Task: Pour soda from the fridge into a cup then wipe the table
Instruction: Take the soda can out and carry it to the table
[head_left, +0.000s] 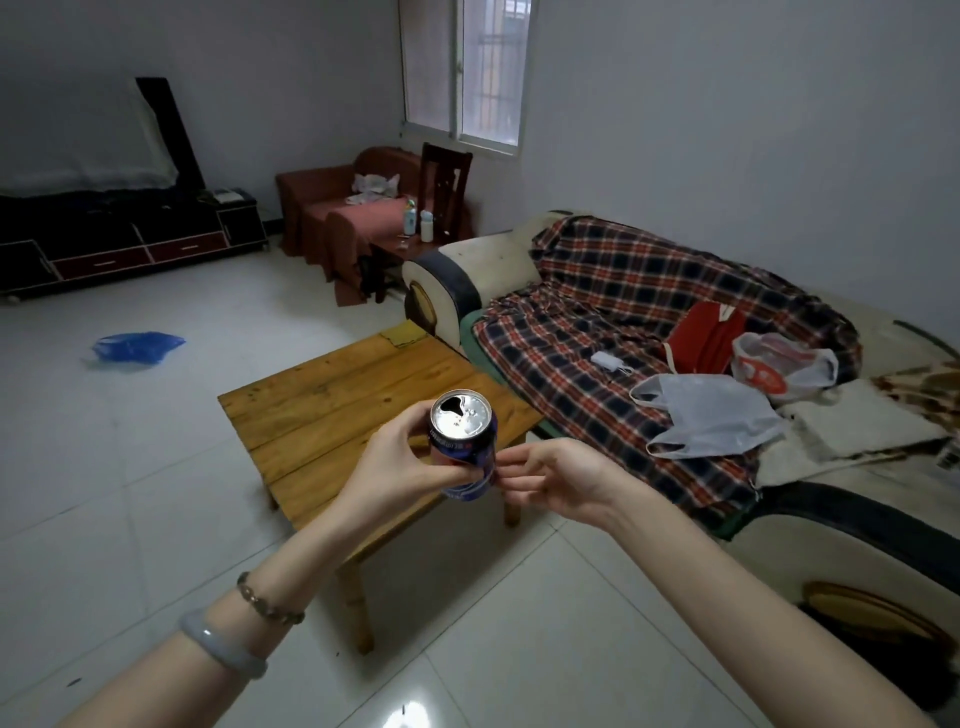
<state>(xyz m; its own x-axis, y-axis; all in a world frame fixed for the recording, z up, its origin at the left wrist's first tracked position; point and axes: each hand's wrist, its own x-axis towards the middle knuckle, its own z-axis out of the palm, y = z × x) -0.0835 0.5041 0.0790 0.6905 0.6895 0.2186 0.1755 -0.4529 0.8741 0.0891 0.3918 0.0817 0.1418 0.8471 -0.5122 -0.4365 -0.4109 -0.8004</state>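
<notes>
A blue soda can (470, 457) with its top open is held over the near end of the low wooden table (337, 395). My left hand (400, 467) grips the can from the left, fingers and thumb curled round its body. My right hand (550, 480) is just right of the can, palm up, with its bunched fingertips at the can's lower side. Whether those fingertips pinch something small is not visible. No cup is in view.
A sofa with a plaid cover (623, 312) stands right of the table, carrying a white plastic bag (711, 415), a red box (706, 338) and another bag (779, 364). A blue bag (137, 347) lies on the tiled floor. An armchair (343, 208) and a TV cabinet (130, 244) stand at the back.
</notes>
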